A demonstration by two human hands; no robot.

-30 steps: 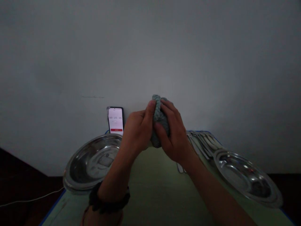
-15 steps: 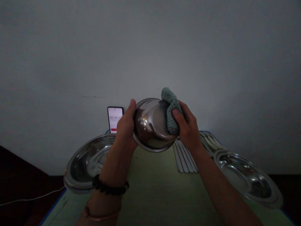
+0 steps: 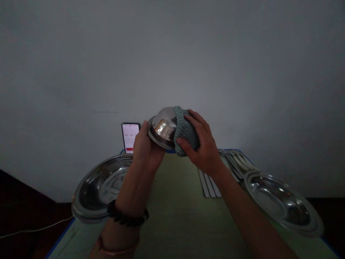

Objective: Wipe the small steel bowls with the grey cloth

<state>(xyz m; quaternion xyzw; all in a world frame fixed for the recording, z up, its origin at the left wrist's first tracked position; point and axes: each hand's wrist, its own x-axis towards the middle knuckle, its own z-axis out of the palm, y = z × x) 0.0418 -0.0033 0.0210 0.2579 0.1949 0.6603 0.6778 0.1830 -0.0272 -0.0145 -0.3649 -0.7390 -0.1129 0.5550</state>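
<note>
A shiny metal bowl [image 3: 164,126] is held up over the far part of the table, its rounded outside turned up and to the right. My left hand [image 3: 147,147] grips its rim from the left, thumb on the near side and fingers beneath. My right hand [image 3: 202,144] is closed round a grey-green knitted cloth [image 3: 185,131], which lies pressed against the bowl's right side and base. The bowl's inside and the fingertips of my left hand are hidden.
Left on the green table [image 3: 178,216] stands a large metal basin [image 3: 83,194]; behind it a phone [image 3: 131,138] showing a timer leans on the wall. Several pieces of cutlery [image 3: 211,187] lie to the right, beside an oval metal dish [image 3: 283,205].
The bowl came into view between my hands, then tilted and shifted slightly up and left. The cloth in my right hand now covers more of its right side.
</note>
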